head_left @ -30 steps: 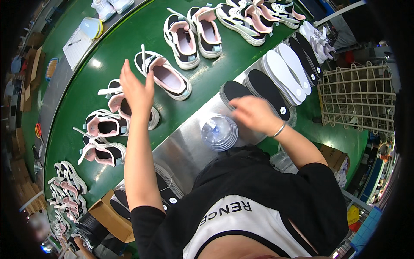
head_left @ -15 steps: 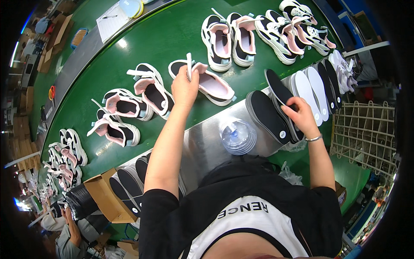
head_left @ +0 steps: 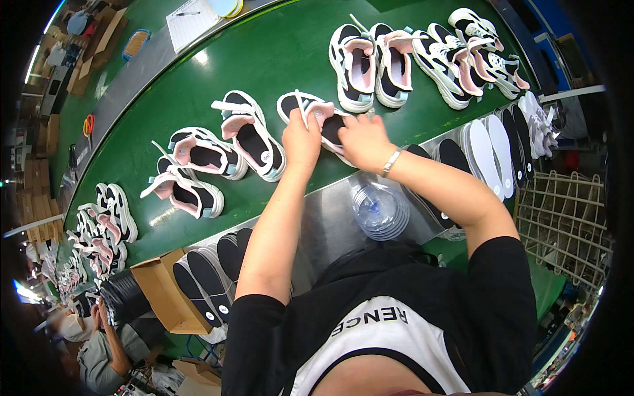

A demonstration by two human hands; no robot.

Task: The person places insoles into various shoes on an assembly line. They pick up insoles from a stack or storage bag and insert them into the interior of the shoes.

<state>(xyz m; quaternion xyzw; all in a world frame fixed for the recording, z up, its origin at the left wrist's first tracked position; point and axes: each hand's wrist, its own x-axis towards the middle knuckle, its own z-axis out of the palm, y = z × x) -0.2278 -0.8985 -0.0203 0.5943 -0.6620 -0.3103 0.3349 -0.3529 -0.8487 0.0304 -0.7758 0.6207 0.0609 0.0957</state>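
Note:
A white, black and pink sneaker [head_left: 289, 104] lies on the green work surface in front of me. Its tongue is gripped by my left hand [head_left: 302, 144], with the fingers closed around it. My right hand [head_left: 367, 140] reaches across to the shoe's opening and has its fingers closed on a black insole [head_left: 332, 131], which lies partly inside the shoe. The heel end of the insole is hidden under that hand. Just left of this shoe stands another sneaker [head_left: 253, 140] with a black insole in it.
More sneakers [head_left: 356, 63] stand at the far right and others [head_left: 197, 156] to the left. Stacks of black insoles [head_left: 453, 156] and white insoles [head_left: 484, 155] lie beside a clear ribbed plastic container [head_left: 380, 211]. A cardboard box [head_left: 165, 294] and wire rack [head_left: 564, 214] flank me.
My right hand has moved left from the insole stacks to the sneaker, carrying the black insole into its opening. My left hand keeps hold of the tongue.

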